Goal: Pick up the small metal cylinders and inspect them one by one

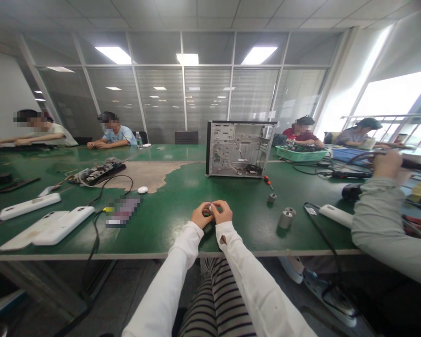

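Observation:
My left hand (199, 216) and my right hand (223, 213) meet above the front of the green table (182, 187). Their fingertips pinch a small, shiny silver-coloured piece (211, 208) between them; fingers cover most of it, so its kind cannot be made out. To the right of my hands stand a metal cylinder (286, 218) with a stub on top and a smaller metal cylinder (272, 198). Behind the smaller one lies a screwdriver (267, 181) with an orange handle.
An opened computer case (238, 150) stands beyond my hands. White power strips (65, 226), cables and a circuit assembly (100, 172) lie left. At right, a co-worker's sleeve (379, 220) reaches in near a green basket (301, 153). Other people sit around the table.

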A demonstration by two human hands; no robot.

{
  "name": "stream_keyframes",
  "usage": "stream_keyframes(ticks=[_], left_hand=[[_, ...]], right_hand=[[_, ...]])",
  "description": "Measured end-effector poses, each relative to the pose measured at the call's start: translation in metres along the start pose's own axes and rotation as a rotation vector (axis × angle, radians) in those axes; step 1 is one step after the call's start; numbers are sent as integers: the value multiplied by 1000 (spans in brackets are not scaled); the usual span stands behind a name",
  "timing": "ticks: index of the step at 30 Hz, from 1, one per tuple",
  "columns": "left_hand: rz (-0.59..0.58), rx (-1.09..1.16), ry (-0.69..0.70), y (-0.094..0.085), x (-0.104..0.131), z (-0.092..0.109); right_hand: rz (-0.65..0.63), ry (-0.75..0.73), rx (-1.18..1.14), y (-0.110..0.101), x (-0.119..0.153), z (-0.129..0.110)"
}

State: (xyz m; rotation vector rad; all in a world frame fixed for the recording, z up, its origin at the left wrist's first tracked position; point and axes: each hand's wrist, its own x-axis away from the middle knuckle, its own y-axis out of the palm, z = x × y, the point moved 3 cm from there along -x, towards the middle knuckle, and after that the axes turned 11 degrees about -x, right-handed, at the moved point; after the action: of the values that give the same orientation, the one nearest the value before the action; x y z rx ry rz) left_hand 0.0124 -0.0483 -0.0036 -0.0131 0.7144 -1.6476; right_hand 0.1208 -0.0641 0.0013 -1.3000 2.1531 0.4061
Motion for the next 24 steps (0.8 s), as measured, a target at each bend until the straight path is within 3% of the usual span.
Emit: stream_keyframes(ticks=[3,9,16,24], left_hand=[[8,-34,-3,0,1,2],[159,-109,-90,-7,0,-6],[245,-165,-116,-12,-3,-17],[177,-205,-93,-9,1,-19]], right_hand=[[40,-23,20,-4,-4,3],[49,41,145,-16,-10,22],[-174,115,354,-22,-4,40],[-314,167,590,-30,3,33]])
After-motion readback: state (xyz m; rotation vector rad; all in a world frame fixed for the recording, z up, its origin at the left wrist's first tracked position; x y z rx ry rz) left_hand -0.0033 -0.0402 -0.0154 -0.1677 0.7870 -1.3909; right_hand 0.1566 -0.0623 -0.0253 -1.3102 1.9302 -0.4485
